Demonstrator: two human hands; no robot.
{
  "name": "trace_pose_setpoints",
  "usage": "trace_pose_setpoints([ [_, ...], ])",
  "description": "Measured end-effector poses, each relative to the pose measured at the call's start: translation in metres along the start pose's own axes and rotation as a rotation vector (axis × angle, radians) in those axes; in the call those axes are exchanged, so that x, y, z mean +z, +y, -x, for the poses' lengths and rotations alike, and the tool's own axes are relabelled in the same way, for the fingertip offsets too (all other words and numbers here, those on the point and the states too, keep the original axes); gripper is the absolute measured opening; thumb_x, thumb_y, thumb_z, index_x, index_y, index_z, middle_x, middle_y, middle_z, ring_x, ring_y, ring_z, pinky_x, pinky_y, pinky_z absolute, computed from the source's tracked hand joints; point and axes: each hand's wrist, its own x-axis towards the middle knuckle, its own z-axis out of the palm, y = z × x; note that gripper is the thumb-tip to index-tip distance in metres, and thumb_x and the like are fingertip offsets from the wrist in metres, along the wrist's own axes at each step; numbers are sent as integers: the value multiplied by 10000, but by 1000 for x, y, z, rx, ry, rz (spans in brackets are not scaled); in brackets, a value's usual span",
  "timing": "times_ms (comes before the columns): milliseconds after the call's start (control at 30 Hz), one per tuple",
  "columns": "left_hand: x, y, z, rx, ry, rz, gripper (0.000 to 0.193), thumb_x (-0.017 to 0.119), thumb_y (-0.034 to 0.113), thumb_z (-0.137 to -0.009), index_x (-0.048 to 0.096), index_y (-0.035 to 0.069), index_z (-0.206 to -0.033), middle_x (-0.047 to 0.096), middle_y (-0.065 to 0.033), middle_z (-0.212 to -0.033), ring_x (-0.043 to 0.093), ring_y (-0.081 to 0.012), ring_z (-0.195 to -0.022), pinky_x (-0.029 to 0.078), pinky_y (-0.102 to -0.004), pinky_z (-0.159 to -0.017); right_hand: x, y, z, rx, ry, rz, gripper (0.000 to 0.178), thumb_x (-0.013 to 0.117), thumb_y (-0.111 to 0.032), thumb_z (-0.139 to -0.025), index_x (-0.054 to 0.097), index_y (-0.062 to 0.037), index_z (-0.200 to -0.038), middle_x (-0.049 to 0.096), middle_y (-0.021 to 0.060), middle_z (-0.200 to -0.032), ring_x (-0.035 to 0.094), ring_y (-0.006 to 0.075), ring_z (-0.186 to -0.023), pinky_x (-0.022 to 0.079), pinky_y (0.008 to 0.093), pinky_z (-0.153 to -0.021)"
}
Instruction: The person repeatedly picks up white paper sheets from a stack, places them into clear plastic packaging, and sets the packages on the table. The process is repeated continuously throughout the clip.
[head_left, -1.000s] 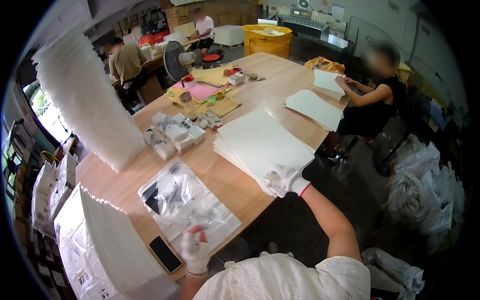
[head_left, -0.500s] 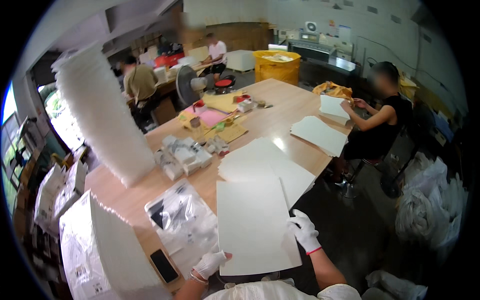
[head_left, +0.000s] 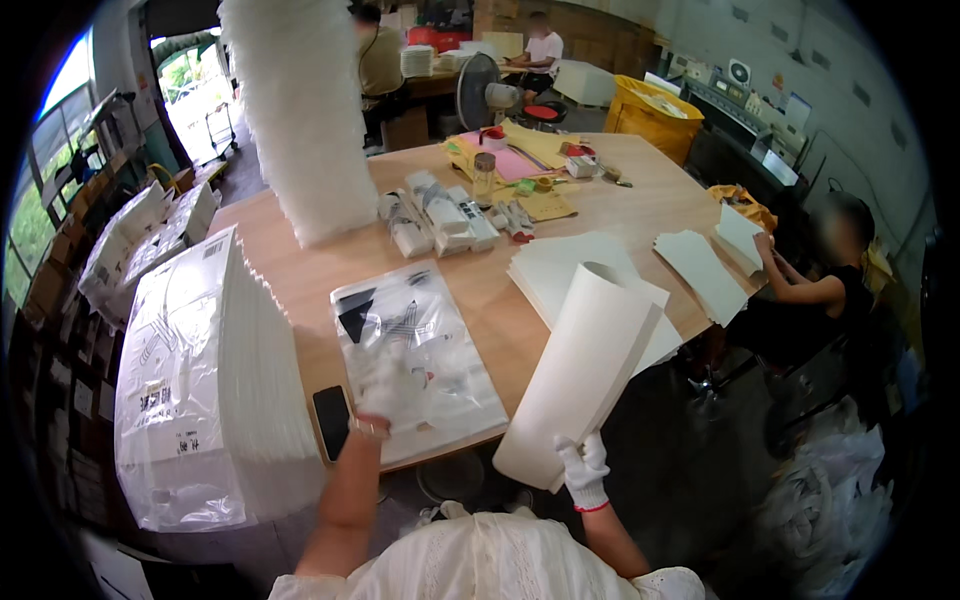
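My white-gloved right hand point(head_left: 583, 470) grips the lower end of a curled white sheet point(head_left: 580, 370) at the table's front edge; whether it is one sheet or several I cannot tell. The sheet is bent into a loose roll and tilts up and away, over a fanned stack of white sheets point(head_left: 545, 265). My left hand point(head_left: 385, 385), also gloved, is over a flat pile of clear printed plastic bags point(head_left: 450, 350). Motion smears its fingers, so their pose does not show. Beside that wrist lies a black phone point(head_left: 332, 422).
A tall stack of white sheets point(head_left: 300, 120) rises at the left, near a large plastic-wrapped pack point(head_left: 180, 380). Small white boxes point(head_left: 440, 215) and a glass jar point(head_left: 484, 178) occupy the middle. A co-worker point(head_left: 820, 290) handles white sheets at the right.
The white sheet that lay flat between both hands is now curled in my right hand, farther right. My left hand has left it for the plastic bags. The view has turned left.
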Motion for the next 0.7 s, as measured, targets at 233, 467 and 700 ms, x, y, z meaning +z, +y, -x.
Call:
trace_pose_setpoints([
  [233,3,-4,-45,-80,-19,632,500,573,108,-853,406,41,-1320,571,14,-923,472,-34,-726,409,-180,-652,-23,-15,-4,-427,-349,821,142,571,-116,-754,654,-86,-866,634,118,-965,619,317,-793,508,406,-677],
  [467,125,-16,-2,412,6,-369,271,662,185,-760,583,39,-973,600,-88,-818,579,-208,-670,472,-337,-593,39,-6,-75,430,-769,957,502,616,-409,-765,523,-58,-1112,599,184,-1019,584,366,-948,468,431,-801],
  [700,91,-80,11,276,86,-710,344,632,84,-703,571,51,-1040,566,-116,-919,549,-293,-806,467,-369,-688,73,84,-100,160,-218,946,525,557,-351,-828,377,-124,-1266,529,188,-1159,551,386,-1016,448,464,-826],
])
